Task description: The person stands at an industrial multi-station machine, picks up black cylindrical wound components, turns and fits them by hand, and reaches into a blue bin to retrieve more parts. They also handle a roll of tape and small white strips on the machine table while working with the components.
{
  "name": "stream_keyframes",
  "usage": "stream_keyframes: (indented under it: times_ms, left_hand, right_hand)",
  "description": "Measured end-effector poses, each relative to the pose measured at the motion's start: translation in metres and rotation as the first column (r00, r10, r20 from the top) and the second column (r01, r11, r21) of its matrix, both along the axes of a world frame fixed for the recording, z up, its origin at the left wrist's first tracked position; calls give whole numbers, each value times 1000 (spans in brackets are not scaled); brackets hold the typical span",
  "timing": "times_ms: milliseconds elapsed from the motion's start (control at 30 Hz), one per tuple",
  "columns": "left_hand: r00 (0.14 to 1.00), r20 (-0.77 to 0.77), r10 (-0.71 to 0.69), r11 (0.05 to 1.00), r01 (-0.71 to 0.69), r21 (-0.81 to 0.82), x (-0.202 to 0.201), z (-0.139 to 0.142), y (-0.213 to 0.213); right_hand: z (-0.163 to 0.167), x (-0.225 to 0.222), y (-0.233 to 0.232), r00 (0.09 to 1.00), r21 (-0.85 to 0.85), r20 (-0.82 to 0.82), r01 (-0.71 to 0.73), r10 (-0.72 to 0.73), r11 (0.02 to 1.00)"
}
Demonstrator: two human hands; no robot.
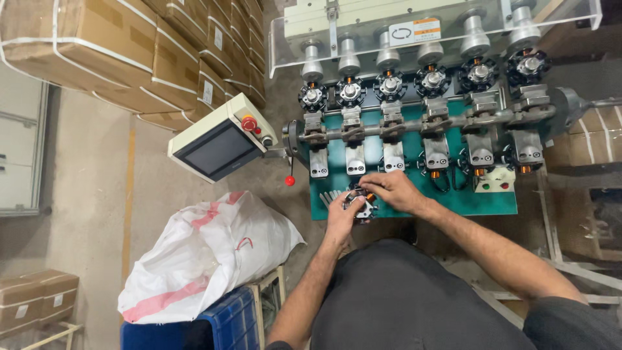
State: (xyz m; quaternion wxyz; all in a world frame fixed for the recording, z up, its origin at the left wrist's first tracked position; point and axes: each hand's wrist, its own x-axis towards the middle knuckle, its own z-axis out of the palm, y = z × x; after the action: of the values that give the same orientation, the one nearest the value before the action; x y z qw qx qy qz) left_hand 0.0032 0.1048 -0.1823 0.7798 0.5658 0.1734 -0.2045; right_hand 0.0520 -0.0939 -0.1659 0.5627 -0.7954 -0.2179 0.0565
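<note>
Both hands meet over a small round motor stator (361,202) with black frame, metal core and copper windings, held just above the green machine bed (466,202). My left hand (342,217) cups it from below and the left. My right hand (392,190) grips its top right edge with the fingertips. Above the hands stands a row of several winding stations (389,87), each carrying a similar black stator under a grey spindle. Lower stations on the right hold stators with copper coils (435,174).
A control box with a dark screen and red stop button (220,144) juts out at the left. Below it a white sack (207,253) lies on a blue crate (214,324). Strapped cardboard boxes (129,52) are stacked at upper left. A clear guard (440,29) covers the spindles.
</note>
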Motion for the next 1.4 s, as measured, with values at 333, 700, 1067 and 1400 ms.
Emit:
stream_keyframes:
  times_ms: [333,700,1067,1400]
  left_hand:
    - [931,-355,87,911,-219,-350,18,31,-2]
    - [955,89,283,955,-272,-120,13,9,30]
    - [922,-280,266,958,-284,-26,-33,-31,121]
    - [516,704,-487,687,-271,674,-45,6,102]
  right_hand:
    - [65,-11,22,868,-402,496,202,27,893]
    - [-7,-76,63,886,-55,-99,450,-454,891]
    - [-127,-42,134,-129,-176,-984,793,-122,583]
    - [4,-54,94,903,-159,-400,99,-156,982]
